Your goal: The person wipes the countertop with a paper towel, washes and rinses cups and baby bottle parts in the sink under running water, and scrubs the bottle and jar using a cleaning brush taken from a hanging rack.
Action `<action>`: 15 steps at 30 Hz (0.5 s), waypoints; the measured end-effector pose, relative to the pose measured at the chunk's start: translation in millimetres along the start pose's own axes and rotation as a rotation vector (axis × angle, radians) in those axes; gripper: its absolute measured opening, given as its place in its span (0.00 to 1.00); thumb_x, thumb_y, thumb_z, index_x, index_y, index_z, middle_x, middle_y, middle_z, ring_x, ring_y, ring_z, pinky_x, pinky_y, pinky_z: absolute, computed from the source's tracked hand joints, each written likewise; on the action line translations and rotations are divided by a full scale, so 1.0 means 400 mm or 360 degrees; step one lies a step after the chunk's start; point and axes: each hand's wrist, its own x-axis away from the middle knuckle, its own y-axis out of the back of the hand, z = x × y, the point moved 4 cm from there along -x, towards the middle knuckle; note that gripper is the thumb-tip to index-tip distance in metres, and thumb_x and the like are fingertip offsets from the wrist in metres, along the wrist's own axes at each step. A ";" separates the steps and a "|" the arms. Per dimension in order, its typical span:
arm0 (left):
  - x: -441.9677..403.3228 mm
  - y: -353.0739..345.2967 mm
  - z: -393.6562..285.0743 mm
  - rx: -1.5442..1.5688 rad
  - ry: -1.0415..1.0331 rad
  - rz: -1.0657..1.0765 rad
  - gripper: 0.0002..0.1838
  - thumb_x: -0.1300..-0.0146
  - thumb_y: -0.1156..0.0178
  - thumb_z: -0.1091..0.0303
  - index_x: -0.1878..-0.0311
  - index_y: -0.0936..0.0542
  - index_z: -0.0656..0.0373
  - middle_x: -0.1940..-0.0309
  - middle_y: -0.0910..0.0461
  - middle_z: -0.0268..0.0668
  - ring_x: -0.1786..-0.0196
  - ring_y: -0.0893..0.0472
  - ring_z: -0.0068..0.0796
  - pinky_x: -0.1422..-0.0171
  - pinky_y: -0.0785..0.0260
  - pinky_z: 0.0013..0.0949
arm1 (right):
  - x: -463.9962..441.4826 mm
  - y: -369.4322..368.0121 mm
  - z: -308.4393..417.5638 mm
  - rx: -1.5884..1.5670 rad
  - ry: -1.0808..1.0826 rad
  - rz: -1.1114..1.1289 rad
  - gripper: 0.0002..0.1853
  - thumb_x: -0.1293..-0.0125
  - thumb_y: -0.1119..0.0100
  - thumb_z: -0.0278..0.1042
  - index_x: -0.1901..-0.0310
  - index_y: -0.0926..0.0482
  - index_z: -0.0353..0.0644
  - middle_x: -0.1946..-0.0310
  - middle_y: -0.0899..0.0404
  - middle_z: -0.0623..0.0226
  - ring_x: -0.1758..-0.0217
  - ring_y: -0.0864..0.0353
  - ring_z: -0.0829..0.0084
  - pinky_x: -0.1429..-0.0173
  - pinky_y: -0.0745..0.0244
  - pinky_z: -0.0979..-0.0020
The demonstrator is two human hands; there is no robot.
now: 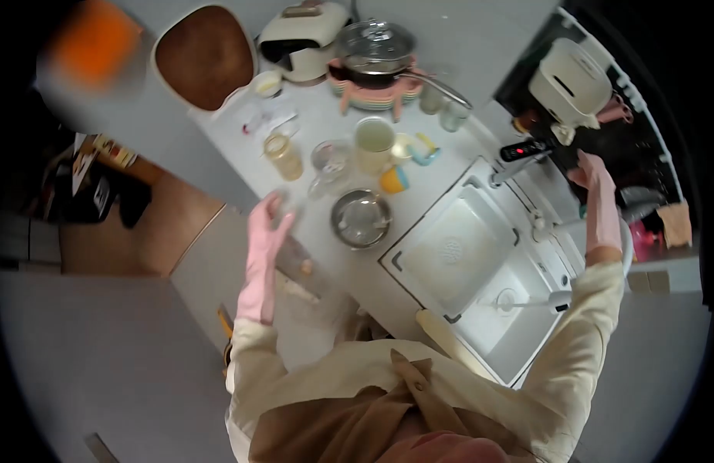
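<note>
My left hand (266, 224), in a pink rubber glove, hangs over the counter's front edge with thumb and fingers apart, holding nothing. Nearest to it are a glass jar (284, 157) with a yellowish tint and a metal bowl (361, 218) with something clear inside. My right hand (594, 176), gloved in pink too, reaches past the sink to the dark rack area by the faucet (519, 152). Its fingers look slightly spread, and I see nothing in them. A clear glass vessel (330, 158) and a tall cup (374, 143) stand behind the bowl.
The white sink (519, 309) holds a pale basin (459, 245). At the back are a lidded pan (375, 50) on stacked pink-edged trays, a white appliance (303, 38) and a brown-seated chair (206, 58). A small yellow-and-blue cup (394, 180) lies tipped. A cream container (571, 81) stands on the rack.
</note>
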 end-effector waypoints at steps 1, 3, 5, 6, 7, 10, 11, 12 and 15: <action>-0.008 -0.020 -0.029 -0.0059 -0.0012 0.0066 0.32 0.46 0.31 0.63 0.39 0.28 0.63 0.45 0.23 0.47 0.40 0.25 0.36 0.37 0.33 0.36 | 0.011 0.015 0.010 0.0227 0.0013 0.0026 0.25 0.30 0.56 0.56 0.58 0.24 0.37 0.76 0.17 0.60 0.79 0.20 0.70 0.73 0.25 0.70; -0.029 -0.057 -0.085 -0.0378 0.0119 -0.0013 0.32 0.45 0.31 0.61 0.40 0.28 0.64 0.45 0.24 0.49 0.38 0.26 0.37 0.38 0.32 0.36 | 0.038 0.042 0.033 0.0685 0.0051 0.0073 0.27 0.30 0.59 0.56 0.53 0.23 0.37 0.74 0.15 0.60 0.77 0.20 0.70 0.67 0.24 0.68; -0.065 -0.118 -0.105 -0.0476 0.0259 0.0202 0.30 0.45 0.31 0.61 0.42 0.27 0.64 0.46 0.24 0.49 0.41 0.26 0.34 0.40 0.31 0.33 | 0.226 0.079 0.108 0.0814 0.0218 -0.0136 0.27 0.30 0.63 0.55 0.58 0.22 0.36 0.75 0.16 0.60 0.74 0.19 0.67 0.61 0.24 0.66; -0.083 -0.145 -0.110 -0.0520 0.0318 0.0320 0.29 0.45 0.30 0.61 0.42 0.27 0.64 0.46 0.24 0.48 0.42 0.26 0.32 0.41 0.30 0.32 | 0.293 0.080 0.124 0.0773 0.0315 -0.0171 0.28 0.30 0.63 0.55 0.57 0.21 0.37 0.76 0.17 0.61 0.74 0.19 0.67 0.61 0.24 0.66; -0.095 -0.164 -0.105 -0.0412 0.0401 0.0294 0.27 0.45 0.30 0.61 0.45 0.26 0.63 0.51 0.23 0.46 0.47 0.26 0.30 0.44 0.30 0.30 | 0.357 0.080 0.136 0.0732 0.0411 -0.0211 0.28 0.30 0.63 0.56 0.56 0.21 0.38 0.76 0.17 0.62 0.73 0.19 0.67 0.61 0.24 0.66; -0.129 -0.260 -0.011 -0.0032 0.0500 0.0244 0.21 0.45 0.30 0.63 0.51 0.22 0.61 0.64 0.23 0.39 0.62 0.28 0.24 0.52 0.29 0.27 | 0.499 0.026 0.142 0.0361 0.0800 -0.0121 0.25 0.31 0.50 0.54 0.45 0.22 0.42 0.73 0.19 0.66 0.72 0.23 0.76 0.62 0.28 0.73; -0.149 -0.289 0.071 0.0130 0.0443 0.0231 0.19 0.45 0.30 0.63 0.53 0.21 0.60 0.68 0.24 0.36 0.66 0.30 0.23 0.55 0.30 0.26 | 0.553 -0.006 0.149 0.0295 0.0901 -0.0054 0.22 0.32 0.46 0.50 0.46 0.21 0.43 0.70 0.19 0.67 0.71 0.25 0.80 0.62 0.28 0.76; -0.154 -0.294 0.090 0.0216 0.0419 0.0214 0.17 0.45 0.30 0.63 0.54 0.20 0.60 0.72 0.25 0.34 0.69 0.32 0.23 0.57 0.30 0.27 | 0.592 -0.051 0.161 0.0332 0.1056 0.0009 0.22 0.32 0.45 0.48 0.45 0.22 0.43 0.67 0.18 0.67 0.66 0.22 0.78 0.58 0.27 0.73; -0.148 -0.289 0.076 0.0244 0.0373 0.0183 0.15 0.45 0.30 0.64 0.56 0.19 0.58 0.76 0.25 0.32 0.72 0.32 0.23 0.60 0.31 0.28 | 0.697 -0.255 0.206 0.0302 0.1550 0.0348 0.23 0.36 0.40 0.42 0.41 0.26 0.46 0.54 0.20 0.62 0.54 0.21 0.67 0.47 0.27 0.67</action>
